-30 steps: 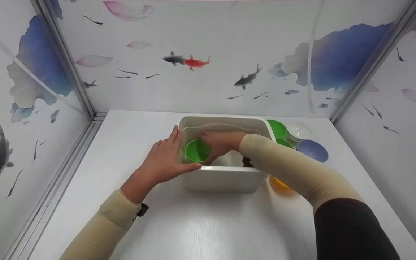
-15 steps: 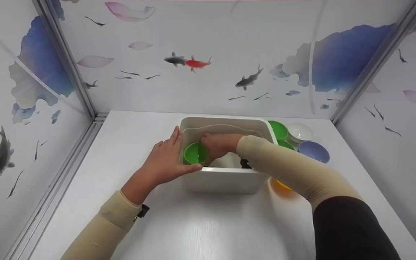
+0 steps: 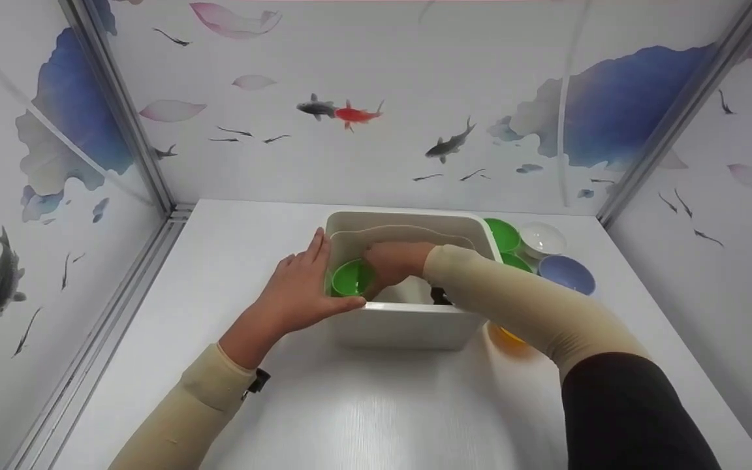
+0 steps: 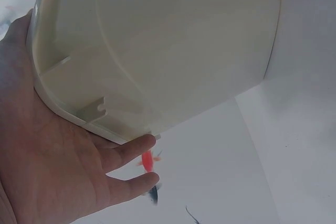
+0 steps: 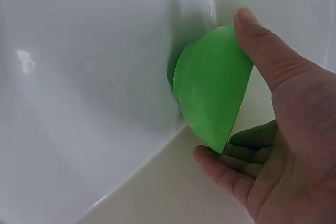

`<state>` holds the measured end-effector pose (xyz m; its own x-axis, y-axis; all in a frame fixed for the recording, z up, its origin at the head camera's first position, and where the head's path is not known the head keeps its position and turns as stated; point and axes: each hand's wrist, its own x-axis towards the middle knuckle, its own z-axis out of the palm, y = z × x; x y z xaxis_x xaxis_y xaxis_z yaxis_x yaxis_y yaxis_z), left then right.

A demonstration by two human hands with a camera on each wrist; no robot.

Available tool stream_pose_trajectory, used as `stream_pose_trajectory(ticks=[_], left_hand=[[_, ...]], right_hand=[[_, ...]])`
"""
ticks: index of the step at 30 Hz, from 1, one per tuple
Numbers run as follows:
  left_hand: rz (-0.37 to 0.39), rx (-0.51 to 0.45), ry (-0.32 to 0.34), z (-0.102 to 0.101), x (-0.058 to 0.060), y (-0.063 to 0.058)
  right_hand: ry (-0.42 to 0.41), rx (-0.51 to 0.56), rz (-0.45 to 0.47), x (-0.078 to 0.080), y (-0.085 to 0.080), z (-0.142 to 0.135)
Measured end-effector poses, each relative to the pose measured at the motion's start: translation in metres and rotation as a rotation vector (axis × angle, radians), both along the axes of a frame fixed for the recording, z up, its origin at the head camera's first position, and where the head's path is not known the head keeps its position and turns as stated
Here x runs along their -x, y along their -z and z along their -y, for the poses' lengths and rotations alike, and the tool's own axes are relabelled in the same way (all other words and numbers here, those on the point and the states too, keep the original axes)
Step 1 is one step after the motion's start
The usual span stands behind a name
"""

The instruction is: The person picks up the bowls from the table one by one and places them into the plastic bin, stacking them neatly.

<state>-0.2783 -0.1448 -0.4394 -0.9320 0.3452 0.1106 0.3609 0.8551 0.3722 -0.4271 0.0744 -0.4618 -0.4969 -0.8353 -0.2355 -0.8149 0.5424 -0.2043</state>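
Bowl (image 5: 215,87) between thumb (image 5: 265,45) and fingers (image 5: 231,177) of right hand (image 5: 299,124), inside bin (image 3: 408,328).

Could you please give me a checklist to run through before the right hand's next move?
1. White bin upright on the table: ok.
2. Left hand bracing the bin: ok, it touches the left side, thumb at the near rim.
3. Right hand holding the green bowl: ok, thumb and fingers are at its rim.
4. Held bowl inside the bin: ok.
5. Its base flat on the bin's floor: cannot tell.
6. Orange bowl fully visible: not ok, the sleeve partly hides it.
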Motion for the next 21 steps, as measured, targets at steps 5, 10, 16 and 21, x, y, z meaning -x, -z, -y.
stream_pose_trajectory(ticks=[5, 10, 16, 21], left_hand=[[0.000, -0.005, 0.003, 0.000, 0.000, 0.000], [-0.005, -0.001, 0.006, 0.000, 0.001, 0.000], [-0.007, 0.005, 0.008, 0.002, 0.003, 0.001], [-0.007, 0.005, 0.008, 0.001, 0.003, 0.002]], right_hand=[[0.032, -0.034, -0.007, -0.004, -0.004, 0.001], [0.087, -0.161, -0.007, -0.011, -0.011, 0.006], [0.153, -0.232, -0.026, -0.011, -0.011, 0.009], [0.131, -0.229, -0.030, -0.009, -0.011, 0.011]])
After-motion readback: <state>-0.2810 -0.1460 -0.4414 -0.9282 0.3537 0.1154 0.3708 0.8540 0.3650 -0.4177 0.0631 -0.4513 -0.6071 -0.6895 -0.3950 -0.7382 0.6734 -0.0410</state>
